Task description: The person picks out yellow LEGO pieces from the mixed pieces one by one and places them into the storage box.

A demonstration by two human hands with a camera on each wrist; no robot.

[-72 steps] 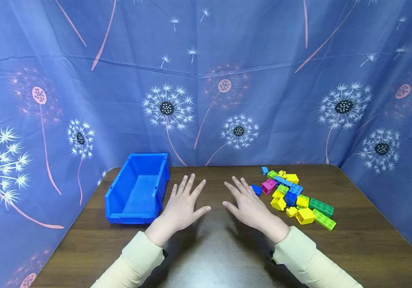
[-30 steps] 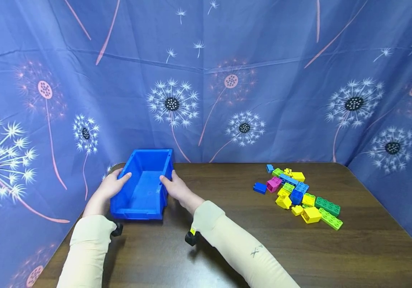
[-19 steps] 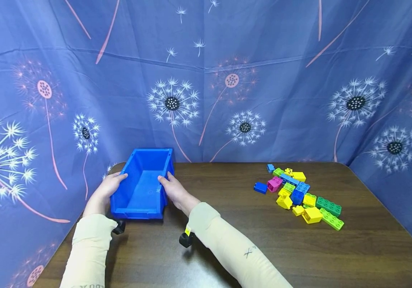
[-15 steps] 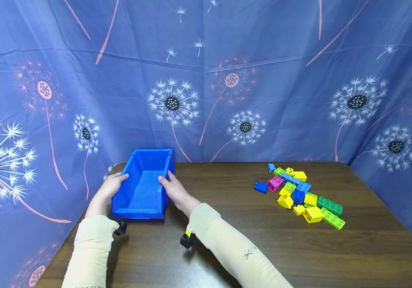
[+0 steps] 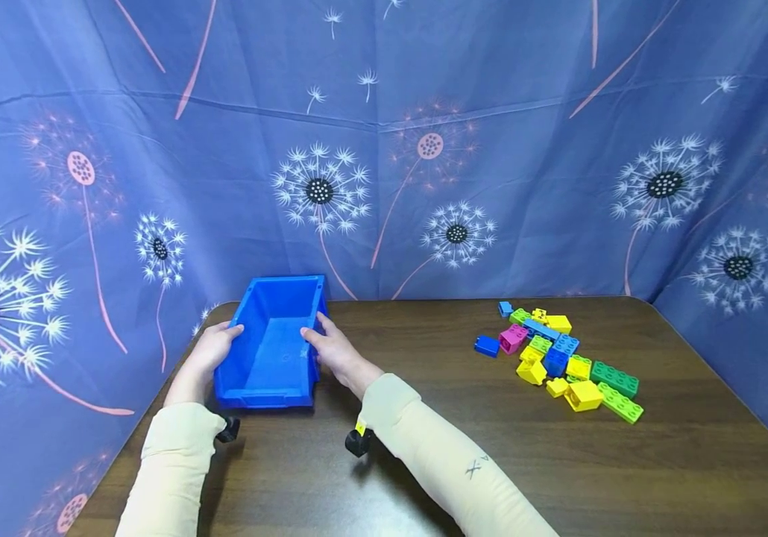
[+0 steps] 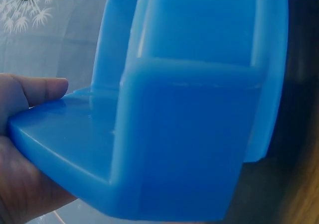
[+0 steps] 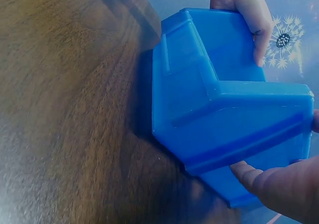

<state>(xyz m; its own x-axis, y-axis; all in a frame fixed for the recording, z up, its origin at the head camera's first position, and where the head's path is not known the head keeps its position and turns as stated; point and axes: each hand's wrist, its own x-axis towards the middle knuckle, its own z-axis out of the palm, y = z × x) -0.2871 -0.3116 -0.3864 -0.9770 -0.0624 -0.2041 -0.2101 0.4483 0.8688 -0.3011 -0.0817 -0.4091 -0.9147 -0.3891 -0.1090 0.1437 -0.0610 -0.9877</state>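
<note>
A blue plastic storage bin with a low front stands at the left of the table, nothing inside it. My left hand grips its left wall, thumb over the rim and the other fingers on the outside. On the opposite wall my right hand holds on in the same way. In the left wrist view the bin's side wall fills most of the picture, with the left hand around its edge. The right wrist view shows the right hand against the bin's outer side.
Several toy building bricks lie in a loose pile at the back right, among them a pink brick, a dark green brick and a lone blue brick. A blue dandelion-patterned curtain hangs behind the wooden table.
Both hands have gone from spread above the table's middle to gripping the bin's two side walls. Over the last half second the bin has shifted slightly right with them. The bricks have stayed put.
</note>
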